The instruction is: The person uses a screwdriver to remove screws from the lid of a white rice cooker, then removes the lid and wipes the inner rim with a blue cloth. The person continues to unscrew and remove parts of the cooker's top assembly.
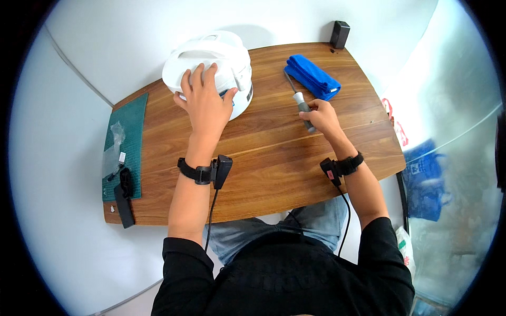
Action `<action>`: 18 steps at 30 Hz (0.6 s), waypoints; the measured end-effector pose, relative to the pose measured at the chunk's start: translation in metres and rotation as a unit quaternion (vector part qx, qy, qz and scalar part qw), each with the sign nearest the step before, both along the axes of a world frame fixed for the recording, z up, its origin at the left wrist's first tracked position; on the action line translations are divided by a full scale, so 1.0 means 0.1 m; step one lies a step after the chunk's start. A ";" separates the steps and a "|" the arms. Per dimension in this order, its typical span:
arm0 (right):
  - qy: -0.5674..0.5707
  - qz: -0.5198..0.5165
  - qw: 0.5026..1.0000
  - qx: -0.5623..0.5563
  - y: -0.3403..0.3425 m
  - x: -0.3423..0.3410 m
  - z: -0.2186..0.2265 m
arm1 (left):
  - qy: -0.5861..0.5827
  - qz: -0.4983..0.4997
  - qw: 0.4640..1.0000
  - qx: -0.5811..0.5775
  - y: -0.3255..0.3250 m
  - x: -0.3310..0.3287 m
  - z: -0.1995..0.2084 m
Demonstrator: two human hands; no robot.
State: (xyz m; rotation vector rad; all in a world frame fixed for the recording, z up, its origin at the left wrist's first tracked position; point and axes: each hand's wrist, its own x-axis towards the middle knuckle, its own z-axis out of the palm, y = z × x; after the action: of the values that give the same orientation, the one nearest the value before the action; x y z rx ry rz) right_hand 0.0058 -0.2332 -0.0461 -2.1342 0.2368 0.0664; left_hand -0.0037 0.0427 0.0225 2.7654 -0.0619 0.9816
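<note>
A white rice cooker (237,50) with a carrying handle stands at the back left of the wooden table. My left hand (206,102) rests on its lid and front with the fingers spread, hiding part of the front. In my right hand (324,117) is a screwdriver (303,108) with a grey and white handle. Its thin metal shaft points away from me and ends beside a folded blue cloth (313,78). The screwdriver lies low over the tabletop; I cannot tell whether it touches the wood.
A green cutting mat (132,124) lies along the left edge, with a clear plastic bag (113,152) and a black strap (124,197) on or near it. At the far right corner stands a small black box (340,35). White walls bound the back and left; blue bags (426,181) hang right.
</note>
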 end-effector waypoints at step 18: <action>-0.091 -0.007 0.949 -0.301 -0.06 0.25 -0.11 | -0.040 -0.263 0.956 -0.123 0.86 0.05 0.01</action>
State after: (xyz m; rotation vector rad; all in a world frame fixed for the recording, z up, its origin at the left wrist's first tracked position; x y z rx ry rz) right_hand 0.0310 -0.2392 -0.0568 -2.7251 0.1774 -0.2409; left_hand 0.0018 0.1285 0.0238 2.2937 -0.6099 0.8796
